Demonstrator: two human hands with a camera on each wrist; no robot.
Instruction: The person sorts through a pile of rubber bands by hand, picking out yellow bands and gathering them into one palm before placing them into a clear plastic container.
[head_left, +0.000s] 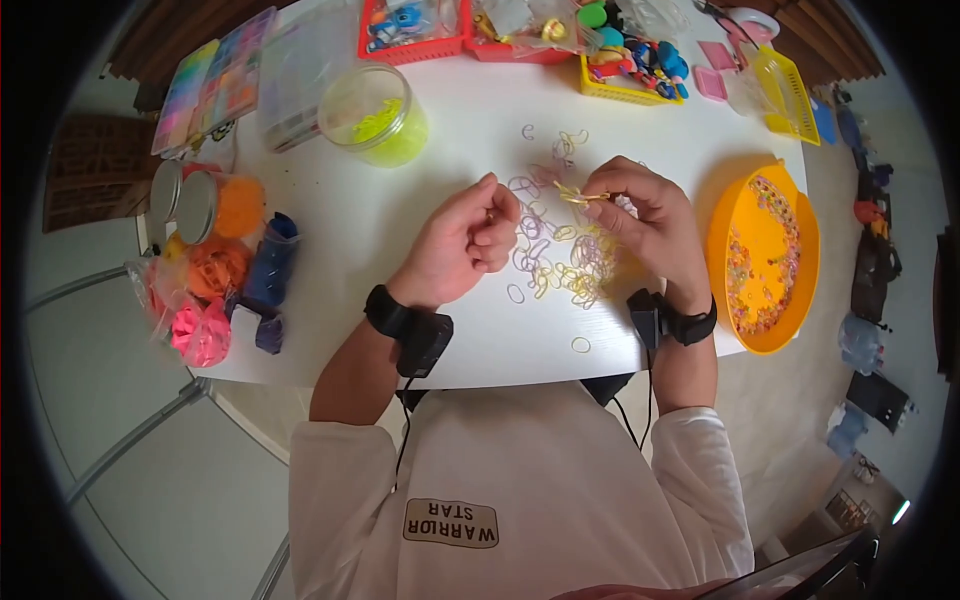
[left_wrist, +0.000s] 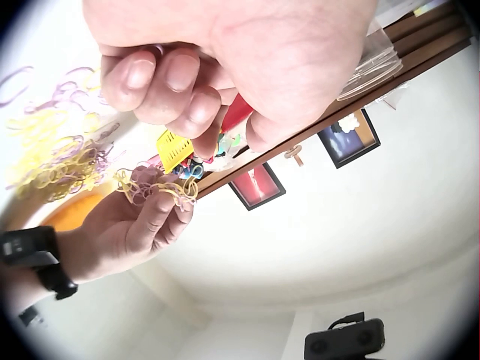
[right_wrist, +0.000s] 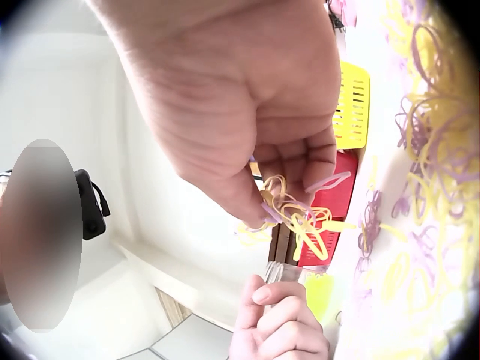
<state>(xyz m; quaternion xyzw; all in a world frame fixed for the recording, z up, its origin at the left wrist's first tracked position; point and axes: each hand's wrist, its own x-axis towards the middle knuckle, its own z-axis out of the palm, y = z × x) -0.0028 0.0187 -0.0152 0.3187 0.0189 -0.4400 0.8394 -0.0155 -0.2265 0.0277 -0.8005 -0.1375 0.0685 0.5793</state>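
Observation:
My right hand (head_left: pixel 655 222) pinches a small bunch of yellow and purple rubber bands (head_left: pixel 571 194) between thumb and fingers, above the table. In the right wrist view the looped bands (right_wrist: pixel 309 229) hang from its fingertips. My left hand (head_left: pixel 450 250) is raised to the left of it, apart from the bunch, fingers curled in toward the palm; no band shows in it. Seen in the left wrist view, the curled left hand (left_wrist: pixel 240 60) partly covers the background. Loose yellow and purple bands (head_left: pixel 592 262) lie scattered on the white table below and between the hands.
An orange tray (head_left: pixel 765 250) of small beads stands at the right. Left are jars, including an orange-filled one (head_left: pixel 240 207), and bagged materials (head_left: pixel 202 330). Toward the back stand a tub of green bands (head_left: pixel 395 137), red baskets (head_left: pixel 415 47) and a yellow basket (head_left: pixel 630 95).

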